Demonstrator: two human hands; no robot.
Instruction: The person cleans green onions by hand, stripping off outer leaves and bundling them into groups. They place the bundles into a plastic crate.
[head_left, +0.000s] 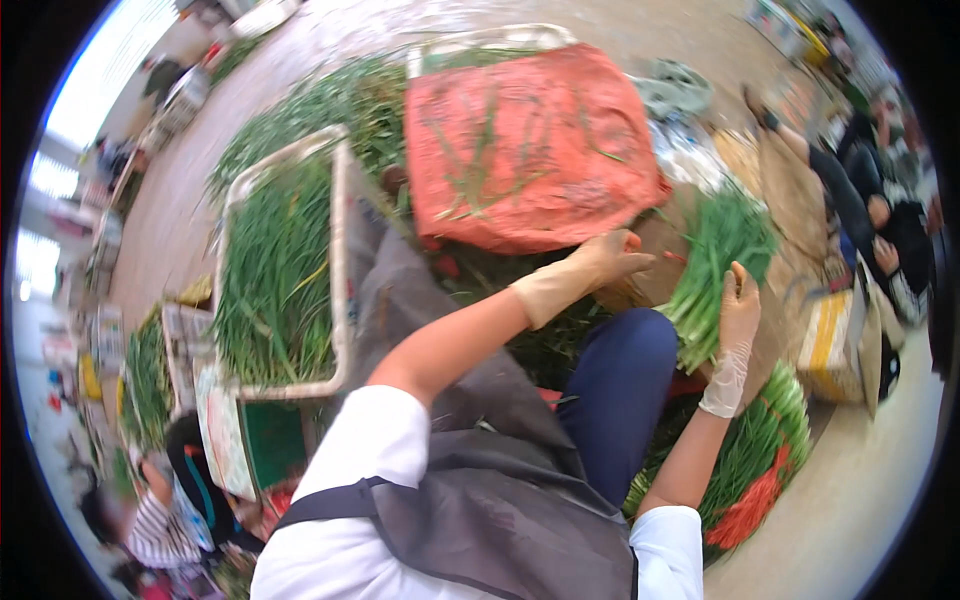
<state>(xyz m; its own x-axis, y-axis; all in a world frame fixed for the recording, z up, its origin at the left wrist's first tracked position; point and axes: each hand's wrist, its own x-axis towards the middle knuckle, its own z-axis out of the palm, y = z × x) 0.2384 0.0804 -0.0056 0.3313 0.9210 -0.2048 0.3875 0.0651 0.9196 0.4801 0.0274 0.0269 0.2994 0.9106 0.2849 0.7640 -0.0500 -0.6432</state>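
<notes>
Crate (341, 260) on the left is stuffed with long green leaves (275, 275), then comes a red-orange sack (530, 150) with loose green bits on top. Left hand (600, 262), gloved, is by the sack's lower edge, fingers bent, can't tell if it's pinching anything. Green bunch (720, 245) lies between both hands, pale ends toward the navy knee. Right hand (738, 305), also gloved, is at the bunch's right side, fingers half curled, can't tell if it's actually gripping.

Two gloved hands (612, 262) (739, 312); one red sack (530, 150)
</notes>
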